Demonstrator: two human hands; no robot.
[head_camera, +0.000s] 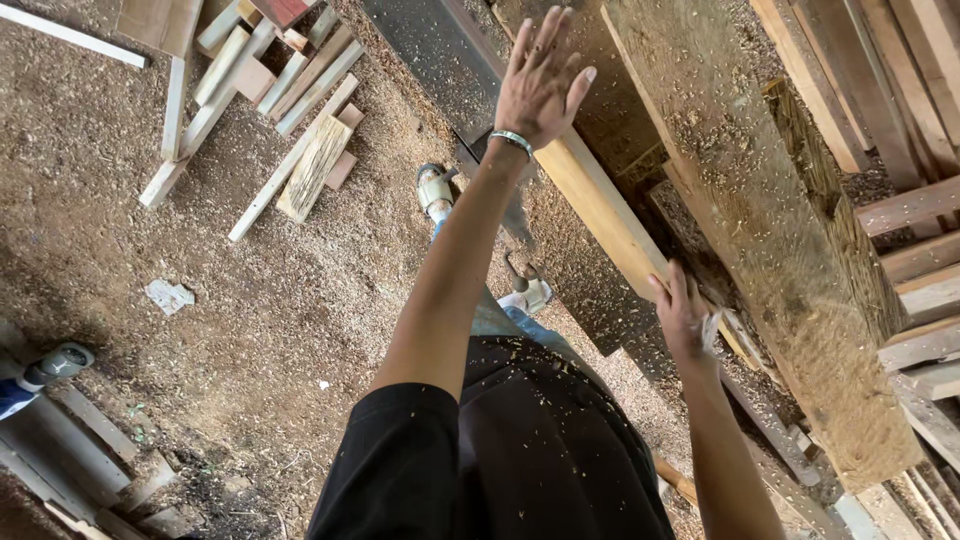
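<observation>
My left hand (541, 82) is stretched far forward with its fingers spread, holding nothing, a metal bangle on the wrist. It hovers over a long pale wooden plank (600, 215) that runs along a dusty saw bench. My right hand (683, 318) rests at the near end of that plank, fingers curled against its edge, beside a thick rough timber beam (760, 220) covered in sawdust. Whether the right hand grips the plank is not clear.
A pile of short wood offcuts (290, 110) lies on the sawdust floor at upper left. Stacked boards (915, 230) fill the right side. My feet in sandals (436, 190) stand by the bench. Another person's shoe (55, 365) shows at the left edge.
</observation>
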